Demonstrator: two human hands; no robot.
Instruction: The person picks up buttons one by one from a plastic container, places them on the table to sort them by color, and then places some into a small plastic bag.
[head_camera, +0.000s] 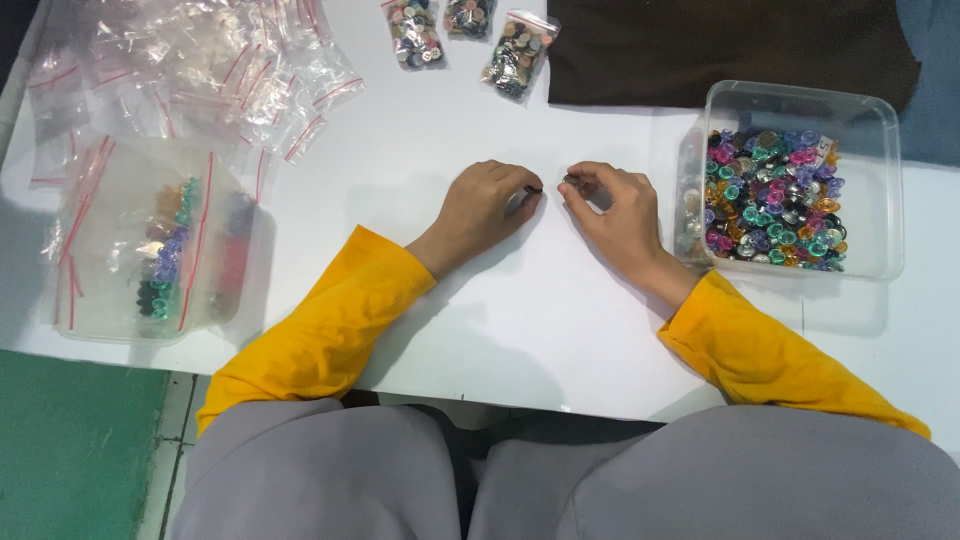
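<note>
At the table's (520, 300) middle, the left hand (487, 205) and right hand (612, 205) each pinch a small button (570, 181) in closed fingers, seemingly sorting from the tub (880, 180) at the right edge; next probably needs bagging.

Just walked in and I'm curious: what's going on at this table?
A person in yellow sleeves rests both hands on a white table. The left hand and right hand each pinch something small at the fingertips. A clear tub of colourful buttons sits by the right hand; filled bags and empty zip bags lie further off.
</note>
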